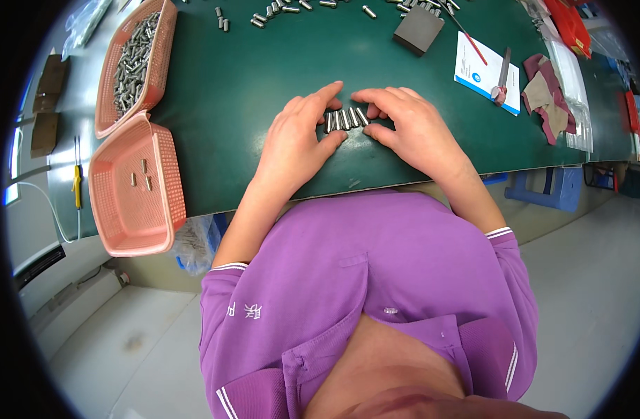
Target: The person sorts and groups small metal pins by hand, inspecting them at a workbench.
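Note:
A short row of shiny metal pins (346, 119) lies side by side on the green tabletop in front of me, the right-hand ones leaning a little. My left hand (300, 133) curves around the row's left end, thumb at the near edge and fingers at the far edge. Around the right end, my right hand (412, 127) is bent the same way, its thumb close to the near ends of the pins. Between them the two hands enclose the row; some fingertips are hidden behind the pins and knuckles.
At the left, a pink basket (165, 70) is full of metal pins, and a nearer pink basket (173, 202) holds a few. Loose pins (274, 10) lie at the far edge. Rightward are a grey block (418, 30), a printed sheet (473, 59), a file (505, 70) and a cloth (549, 105).

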Motion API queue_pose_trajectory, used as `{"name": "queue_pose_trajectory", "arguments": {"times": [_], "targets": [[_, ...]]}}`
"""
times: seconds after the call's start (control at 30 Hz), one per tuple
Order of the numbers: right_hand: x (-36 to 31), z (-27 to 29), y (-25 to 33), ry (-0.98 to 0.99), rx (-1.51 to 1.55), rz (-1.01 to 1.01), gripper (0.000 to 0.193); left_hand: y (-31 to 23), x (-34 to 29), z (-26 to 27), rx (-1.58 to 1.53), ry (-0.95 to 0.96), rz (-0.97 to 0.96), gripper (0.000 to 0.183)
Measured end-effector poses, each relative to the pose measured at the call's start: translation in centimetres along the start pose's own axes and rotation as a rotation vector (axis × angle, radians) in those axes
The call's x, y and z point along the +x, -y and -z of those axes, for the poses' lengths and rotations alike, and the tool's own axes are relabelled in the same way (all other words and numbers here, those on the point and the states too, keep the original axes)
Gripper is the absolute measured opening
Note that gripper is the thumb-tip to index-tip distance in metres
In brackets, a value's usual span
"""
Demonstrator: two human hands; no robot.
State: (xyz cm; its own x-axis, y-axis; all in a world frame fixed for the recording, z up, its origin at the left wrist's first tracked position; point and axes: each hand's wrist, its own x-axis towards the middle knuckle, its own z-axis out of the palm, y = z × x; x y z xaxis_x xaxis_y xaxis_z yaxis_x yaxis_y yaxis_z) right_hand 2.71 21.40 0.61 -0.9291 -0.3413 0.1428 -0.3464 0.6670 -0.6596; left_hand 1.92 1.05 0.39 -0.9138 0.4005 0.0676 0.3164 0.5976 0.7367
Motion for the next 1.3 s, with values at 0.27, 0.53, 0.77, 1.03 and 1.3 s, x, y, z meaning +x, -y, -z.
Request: {"name": "queue_pose_trajectory", "arguments": {"times": [0.27, 0.53, 0.77, 1.03, 1.3], "targets": [[0.2, 0.0, 0.0, -0.018, 0.005, 0.014, 0.035, -0.2, 0.0, -0.1, 0.019, -0.016, 0.010, 0.068], [0.2, -0.2, 0.3, -0.005, 0.001, 0.039, 0.040, -0.1, -0.7, 0.4, -0.058, -0.116, 0.100, 0.056], [0.2, -0.6, 0.8, 0.012, 0.027, 0.069, 0.040, 1.4, -0.7, 0.8, 0.014, -0.192, 0.092, 0.045], [0.0, -0.8, 1.0, -0.005, 0.082, 0.080, 0.034, 2.1, -0.5, 1.2, 0.046, -0.227, 0.083, 0.044], [0.0, -0.7, 0.7, -0.038, 0.065, 0.089, 0.035, 1.8, -0.4, 1.0, -0.006, -0.215, 0.104, 0.043]]}}
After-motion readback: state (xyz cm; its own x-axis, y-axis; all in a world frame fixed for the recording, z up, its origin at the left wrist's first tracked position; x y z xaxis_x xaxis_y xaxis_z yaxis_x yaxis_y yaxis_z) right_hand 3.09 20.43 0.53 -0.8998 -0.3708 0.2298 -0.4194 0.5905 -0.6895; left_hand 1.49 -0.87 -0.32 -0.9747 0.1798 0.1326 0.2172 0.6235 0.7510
